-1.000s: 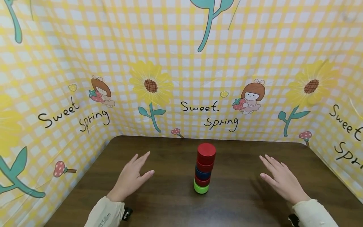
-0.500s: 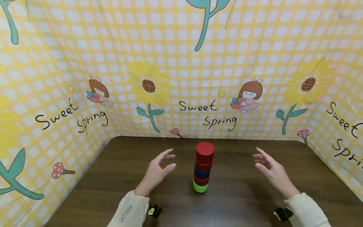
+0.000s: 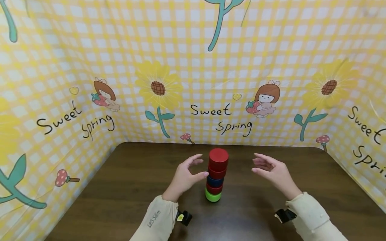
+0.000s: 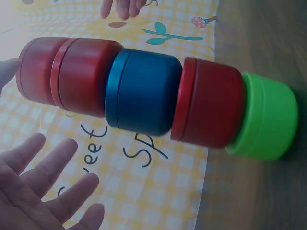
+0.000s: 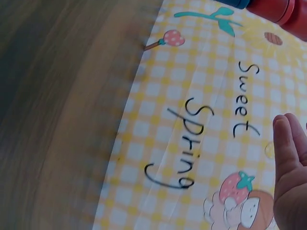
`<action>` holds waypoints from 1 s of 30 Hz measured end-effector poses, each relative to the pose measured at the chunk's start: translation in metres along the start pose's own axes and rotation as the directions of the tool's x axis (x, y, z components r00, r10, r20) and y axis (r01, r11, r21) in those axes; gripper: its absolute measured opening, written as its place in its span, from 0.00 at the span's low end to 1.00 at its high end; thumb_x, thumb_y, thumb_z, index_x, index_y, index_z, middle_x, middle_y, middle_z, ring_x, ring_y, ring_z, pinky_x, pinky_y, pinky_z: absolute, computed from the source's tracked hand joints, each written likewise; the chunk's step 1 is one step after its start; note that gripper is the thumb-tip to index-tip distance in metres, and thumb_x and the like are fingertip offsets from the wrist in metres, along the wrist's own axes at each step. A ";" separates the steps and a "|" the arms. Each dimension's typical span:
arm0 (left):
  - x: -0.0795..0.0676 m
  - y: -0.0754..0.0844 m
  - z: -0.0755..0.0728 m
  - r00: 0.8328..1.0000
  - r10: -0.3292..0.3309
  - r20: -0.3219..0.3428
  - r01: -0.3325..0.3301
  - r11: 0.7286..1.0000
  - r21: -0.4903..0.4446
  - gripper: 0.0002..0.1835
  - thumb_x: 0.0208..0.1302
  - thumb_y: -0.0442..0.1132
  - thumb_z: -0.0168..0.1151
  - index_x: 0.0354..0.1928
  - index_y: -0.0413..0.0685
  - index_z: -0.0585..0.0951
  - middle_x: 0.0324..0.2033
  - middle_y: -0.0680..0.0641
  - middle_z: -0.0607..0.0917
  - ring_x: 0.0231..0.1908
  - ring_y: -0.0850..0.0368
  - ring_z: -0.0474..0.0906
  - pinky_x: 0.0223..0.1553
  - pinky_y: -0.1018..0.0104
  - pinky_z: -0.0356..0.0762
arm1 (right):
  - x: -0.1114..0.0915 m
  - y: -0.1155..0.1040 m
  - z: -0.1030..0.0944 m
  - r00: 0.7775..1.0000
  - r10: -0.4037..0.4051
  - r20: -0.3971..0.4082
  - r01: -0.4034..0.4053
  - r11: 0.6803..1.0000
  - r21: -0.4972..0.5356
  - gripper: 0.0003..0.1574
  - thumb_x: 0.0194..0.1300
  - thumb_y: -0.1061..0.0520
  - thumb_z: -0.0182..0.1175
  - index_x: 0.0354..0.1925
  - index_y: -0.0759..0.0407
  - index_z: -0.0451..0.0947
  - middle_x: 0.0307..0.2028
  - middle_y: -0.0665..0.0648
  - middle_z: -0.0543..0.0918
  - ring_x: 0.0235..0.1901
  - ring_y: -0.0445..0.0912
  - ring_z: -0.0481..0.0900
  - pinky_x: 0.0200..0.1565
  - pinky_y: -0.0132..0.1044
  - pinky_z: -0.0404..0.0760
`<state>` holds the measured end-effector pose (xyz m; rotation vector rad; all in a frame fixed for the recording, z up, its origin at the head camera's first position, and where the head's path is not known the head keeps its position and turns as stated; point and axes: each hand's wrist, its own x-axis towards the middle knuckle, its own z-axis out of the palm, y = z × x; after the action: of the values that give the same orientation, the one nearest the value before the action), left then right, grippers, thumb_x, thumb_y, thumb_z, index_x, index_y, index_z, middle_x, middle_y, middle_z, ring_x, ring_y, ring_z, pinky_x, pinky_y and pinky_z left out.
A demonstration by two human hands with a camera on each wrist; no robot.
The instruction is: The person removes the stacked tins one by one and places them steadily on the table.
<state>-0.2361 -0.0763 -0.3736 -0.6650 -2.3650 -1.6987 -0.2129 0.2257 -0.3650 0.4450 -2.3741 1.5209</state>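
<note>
A stack of small round lidded jars stands upright on the table. From the bottom come a green jar (image 3: 213,195), a red jar (image 4: 208,103), a blue jar (image 4: 143,91) and two more red jars, the top one (image 3: 218,160) included. My left hand (image 3: 186,175) is just left of the stack, fingers spread and loosely bent, holding nothing. Its thumb tip overlaps the stack's edge in the head view; whether it touches cannot be told. My right hand (image 3: 275,172) hovers to the right, apart from the stack, its fingers relaxed and holding nothing.
The dark wooden table (image 3: 120,187) reaches back to a yellow checked cloth (image 3: 211,73) that hangs behind it and along both sides. Dark bands with small devices (image 3: 184,217) are strapped at both wrists, beside cream sleeves.
Both hands have moved inward toward the stack, the left hand farther and now beside it. Their fingers have become more bent. The jars stay where they were.
</note>
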 end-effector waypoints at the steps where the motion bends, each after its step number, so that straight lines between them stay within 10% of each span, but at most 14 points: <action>1: 0.001 0.000 0.001 1.000 -0.006 0.004 0.006 1.000 0.001 0.31 0.53 0.35 0.70 0.60 0.37 0.74 0.49 0.38 0.82 0.56 0.41 0.73 0.57 0.40 0.65 | 0.002 -0.002 0.003 1.000 0.004 0.009 -0.004 1.000 0.014 0.32 0.58 0.64 0.67 0.59 0.73 0.71 0.46 0.68 0.81 0.41 0.32 0.80 0.42 0.27 0.78; 12: 0.002 0.010 0.014 0.999 -0.046 0.029 0.046 0.999 0.015 0.32 0.54 0.39 0.71 0.61 0.37 0.73 0.50 0.37 0.81 0.55 0.38 0.73 0.54 0.38 0.67 | 0.019 -0.021 0.036 0.994 -0.084 0.075 0.085 0.996 -0.006 0.35 0.53 0.63 0.71 0.59 0.70 0.73 0.46 0.65 0.82 0.46 0.54 0.81 0.51 0.47 0.76; 30: 0.008 0.006 0.028 0.991 -0.123 0.047 0.123 0.992 0.015 0.33 0.56 0.41 0.70 0.62 0.35 0.72 0.52 0.35 0.80 0.55 0.39 0.74 0.54 0.41 0.70 | 0.032 -0.037 0.058 0.993 -0.091 0.075 0.100 0.988 -0.120 0.38 0.53 0.56 0.73 0.59 0.69 0.73 0.44 0.62 0.84 0.44 0.53 0.82 0.49 0.46 0.79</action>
<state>-0.2367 -0.0467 -0.3756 -0.5757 -2.4955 -1.7333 -0.2318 0.1546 -0.3451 0.5827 -2.4446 1.3290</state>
